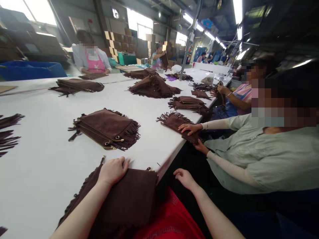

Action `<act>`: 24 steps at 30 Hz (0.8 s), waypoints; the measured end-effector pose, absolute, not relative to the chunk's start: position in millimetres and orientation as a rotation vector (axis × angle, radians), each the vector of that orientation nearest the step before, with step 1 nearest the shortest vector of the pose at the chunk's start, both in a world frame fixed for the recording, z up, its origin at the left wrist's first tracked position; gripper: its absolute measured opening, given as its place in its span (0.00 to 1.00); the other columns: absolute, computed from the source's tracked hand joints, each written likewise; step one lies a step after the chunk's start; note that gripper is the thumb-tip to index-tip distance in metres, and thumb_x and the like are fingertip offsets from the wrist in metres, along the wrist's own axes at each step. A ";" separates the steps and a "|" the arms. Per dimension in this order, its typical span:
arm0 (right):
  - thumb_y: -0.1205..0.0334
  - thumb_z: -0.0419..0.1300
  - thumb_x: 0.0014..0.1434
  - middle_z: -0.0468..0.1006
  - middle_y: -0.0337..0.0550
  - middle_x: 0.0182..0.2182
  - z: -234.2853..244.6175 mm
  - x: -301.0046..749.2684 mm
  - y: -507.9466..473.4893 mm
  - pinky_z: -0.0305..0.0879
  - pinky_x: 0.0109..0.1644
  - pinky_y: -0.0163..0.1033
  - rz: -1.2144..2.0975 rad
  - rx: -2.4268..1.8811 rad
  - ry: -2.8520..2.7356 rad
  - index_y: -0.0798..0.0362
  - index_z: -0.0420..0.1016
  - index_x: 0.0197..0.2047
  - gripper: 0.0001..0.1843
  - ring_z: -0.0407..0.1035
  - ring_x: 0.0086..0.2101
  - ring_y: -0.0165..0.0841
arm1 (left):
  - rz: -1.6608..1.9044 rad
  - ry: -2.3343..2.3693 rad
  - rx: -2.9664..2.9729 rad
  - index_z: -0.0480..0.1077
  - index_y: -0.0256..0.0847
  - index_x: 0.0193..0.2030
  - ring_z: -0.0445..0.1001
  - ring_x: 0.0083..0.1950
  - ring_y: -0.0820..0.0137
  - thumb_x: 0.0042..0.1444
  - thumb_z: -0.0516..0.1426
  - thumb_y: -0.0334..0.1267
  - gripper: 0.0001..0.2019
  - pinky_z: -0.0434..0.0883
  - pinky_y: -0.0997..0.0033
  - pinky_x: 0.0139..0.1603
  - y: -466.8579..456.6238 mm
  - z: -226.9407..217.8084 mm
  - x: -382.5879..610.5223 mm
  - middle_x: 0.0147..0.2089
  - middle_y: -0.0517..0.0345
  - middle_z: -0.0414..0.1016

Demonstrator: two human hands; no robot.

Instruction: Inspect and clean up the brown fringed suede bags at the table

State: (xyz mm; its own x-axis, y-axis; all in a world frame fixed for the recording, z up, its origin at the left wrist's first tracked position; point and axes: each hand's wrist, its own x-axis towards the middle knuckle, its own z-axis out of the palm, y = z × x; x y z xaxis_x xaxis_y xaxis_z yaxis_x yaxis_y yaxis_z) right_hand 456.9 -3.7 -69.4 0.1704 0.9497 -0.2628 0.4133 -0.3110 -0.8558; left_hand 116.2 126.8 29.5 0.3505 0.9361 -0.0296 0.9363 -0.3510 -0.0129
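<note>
A dark brown fringed pouch (132,196) lies at the near edge of the table, its fringe toward the left and small metal fittings along its top edge. My left hand (113,171) rests across that top edge with its fingers curled onto the pouch, closed on it. Off the table edge, to the right of the pouch, my right hand (185,178) hangs in the air. Its fingers are loosely bent and it holds nothing. Just beyond my left hand sits a stack of brown fringed pouches (104,127) with gold zippers.
A co-worker's hands (190,128) handle another fringed pouch (171,122) at the table edge on my right. More brown piles (152,84) cover the far part of the white table (37,132). A metal pole (185,53) rises there. Other people sit around it.
</note>
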 end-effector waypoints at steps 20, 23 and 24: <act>0.72 0.46 0.56 0.73 0.36 0.17 -77.0 481.8 -3.9 0.67 0.34 0.33 0.994 -2.101 -1.275 0.56 0.77 0.39 0.19 0.72 0.25 0.31 | -0.065 1.815 2.609 0.73 0.40 0.36 0.77 0.37 0.53 0.64 0.37 0.54 0.29 0.65 0.60 0.35 124.6 24.4 116.4 0.34 0.44 0.79; 0.70 0.52 0.53 0.80 0.41 0.30 -69.7 484.2 -4.9 0.69 0.41 0.35 0.944 -1.984 -1.296 0.54 0.77 0.42 0.16 0.74 0.31 0.31 | -0.072 1.822 2.609 0.74 0.40 0.36 0.77 0.37 0.53 0.64 0.37 0.54 0.30 0.65 0.60 0.35 124.6 24.3 116.9 0.34 0.44 0.79; 0.69 0.54 0.52 0.81 0.42 0.35 -65.8 477.9 -4.4 0.69 0.42 0.35 0.958 -1.901 -1.328 0.54 0.77 0.43 0.16 0.74 0.32 0.31 | -0.077 1.826 2.608 0.74 0.40 0.36 0.77 0.38 0.52 0.64 0.36 0.55 0.30 0.66 0.60 0.35 124.5 24.4 117.0 0.34 0.44 0.78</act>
State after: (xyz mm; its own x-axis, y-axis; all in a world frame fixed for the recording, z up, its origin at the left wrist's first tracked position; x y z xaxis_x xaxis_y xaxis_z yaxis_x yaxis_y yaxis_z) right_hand 477.9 -4.4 -65.8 0.2306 0.9501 -0.2100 0.4987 -0.3007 -0.8130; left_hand 117.0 124.5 24.4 0.3416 0.9397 -0.0154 0.9377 -0.3419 -0.0626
